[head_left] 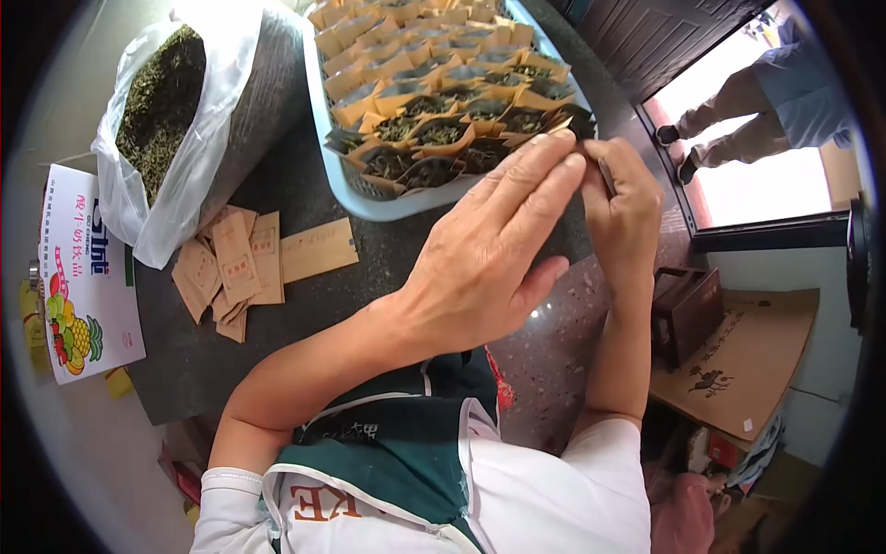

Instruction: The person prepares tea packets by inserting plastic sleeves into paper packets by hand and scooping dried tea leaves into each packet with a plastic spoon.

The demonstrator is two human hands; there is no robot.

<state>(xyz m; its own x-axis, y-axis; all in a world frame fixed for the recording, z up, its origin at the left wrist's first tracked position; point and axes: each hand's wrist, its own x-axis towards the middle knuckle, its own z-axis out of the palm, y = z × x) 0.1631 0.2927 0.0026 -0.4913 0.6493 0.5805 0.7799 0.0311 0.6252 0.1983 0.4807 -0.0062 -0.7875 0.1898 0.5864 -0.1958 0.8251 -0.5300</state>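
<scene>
My left hand reaches over the front right corner of a light blue plastic basket, its fingers stretched out and the thumb apart. Beside its fingertips, my right hand is closed, with the fingers curled in. A dark edge shows between those fingers, but what they hold is mostly hidden. Rows of small brown paper bags stand upright in the basket, their tops open, with dried green leaves inside several of them. A pale paper edge shows just past my left fingertips.
A clear plastic bag of dried crumbled leaves stands at left. Flat printed paper packets lie on the dark table, near a white printed carton. At right are a brown wooden box, cardboard, and a person in the doorway.
</scene>
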